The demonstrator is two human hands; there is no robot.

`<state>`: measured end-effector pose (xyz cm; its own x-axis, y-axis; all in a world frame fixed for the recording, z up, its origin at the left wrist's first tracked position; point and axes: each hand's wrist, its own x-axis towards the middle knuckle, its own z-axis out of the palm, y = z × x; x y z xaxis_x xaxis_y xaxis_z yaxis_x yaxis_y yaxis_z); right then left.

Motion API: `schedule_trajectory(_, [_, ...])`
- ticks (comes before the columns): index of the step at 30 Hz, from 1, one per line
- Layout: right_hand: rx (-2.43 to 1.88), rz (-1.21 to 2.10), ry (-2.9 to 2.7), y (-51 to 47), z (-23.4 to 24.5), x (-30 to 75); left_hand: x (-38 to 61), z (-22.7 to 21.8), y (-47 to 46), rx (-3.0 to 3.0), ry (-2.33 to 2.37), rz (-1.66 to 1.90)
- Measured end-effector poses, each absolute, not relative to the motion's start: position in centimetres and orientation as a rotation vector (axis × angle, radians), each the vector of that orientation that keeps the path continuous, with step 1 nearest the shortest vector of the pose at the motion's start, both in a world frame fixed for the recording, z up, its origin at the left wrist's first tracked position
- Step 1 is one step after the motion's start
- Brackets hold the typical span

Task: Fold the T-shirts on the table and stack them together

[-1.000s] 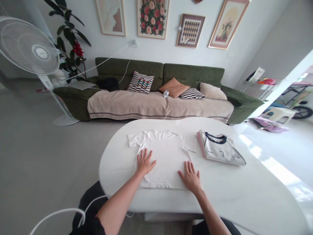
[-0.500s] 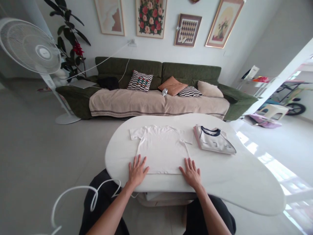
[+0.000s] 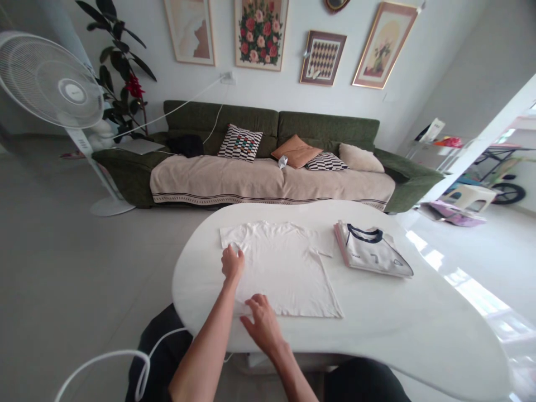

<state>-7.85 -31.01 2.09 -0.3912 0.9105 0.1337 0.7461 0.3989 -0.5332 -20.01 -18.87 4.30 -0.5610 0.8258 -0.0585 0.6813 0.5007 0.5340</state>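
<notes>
White cotton T-shirt [image 3: 285, 268] lies flat on the white kidney-shaped table [image 3: 419, 312], near the table's edge closest to us, sleeves toward the far rim and hem toward us. From the head view, our left hand [image 3: 232, 262] sits on the shirt's left side just below the sleeve, fingers bunched narrow; we cannot tell whether they pinch the cloth. Our right hand [image 3: 262, 321] reaches across to the shirt's lower left by the hem, fingers curved and close together on the fabric; whether it grips, we again cannot tell.

We judge the shirt light, soft and limp, a thin knit that will drape and crease rather than hold a shape. We would take it by the hem corners or shoulder seams, pinching cleanly.

On the table's right side lies a folded white jersey [image 3: 372, 251] with a navy collar, a pink layer [image 3: 341, 245] beneath it. Beyond the far rim stands an olive-green sofa [image 3: 326, 125] under a beige throw [image 3: 268, 181].
</notes>
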Motion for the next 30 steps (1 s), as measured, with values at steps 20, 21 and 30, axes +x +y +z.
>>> schedule_trajectory(20, [-1.344, 0.46, -2.49, -30.7, -0.4, -13.6, -29.9, 1.5, -6.7, 1.376, 2.415, 0.25])
schedule_trajectory(21, [-1.328, 0.471, -2.487, -31.0, -0.4, -13.4, -30.3, 1.4, -6.5, 1.405, 2.395, 0.227])
schedule_trajectory(30, [-1.381, 0.63, -2.451, -31.9, 0.7, -13.1, -31.6, -0.2, -5.7, 1.575, 2.38, 0.247])
